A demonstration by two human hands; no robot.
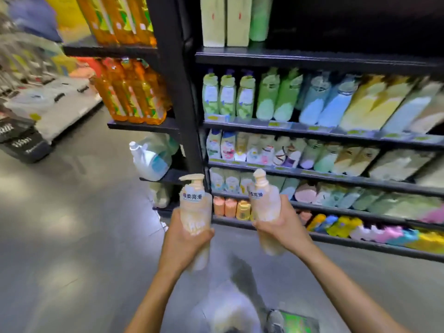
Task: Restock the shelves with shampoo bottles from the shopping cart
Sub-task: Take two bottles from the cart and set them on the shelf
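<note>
A grey, glossy floor [72, 236] runs through a shop aisle, and a black shelf post [173, 80] rises near the middle of the view. Right of the post, tiers of black shelves [312, 60] carry rows of blurred bottles and pouches in green, blue, yellow and pink. Left of the post, orange bottles [129, 92] fill two shelf levels, with a white jug [149, 159] on a lower shelf beneath them. Black baskets [21, 143] sit on the floor far to the post's left. In front of the post's foot, two bare forearms reach forward, the hands held apart. The left hand [185, 239] curls its fingers round the lower body of the left shampoo bottle [195, 205], held roughly upright below the post. The right hand [281, 224] grips the right shampoo bottle [264, 203], just right of the post, with its top leaning slightly towards the post. Both bottles are pale peach with pump tops and white labels printed in dark characters. They do not touch each other or the shelves. A grey shoe [274, 320] shows on the floor well below the post.
</note>
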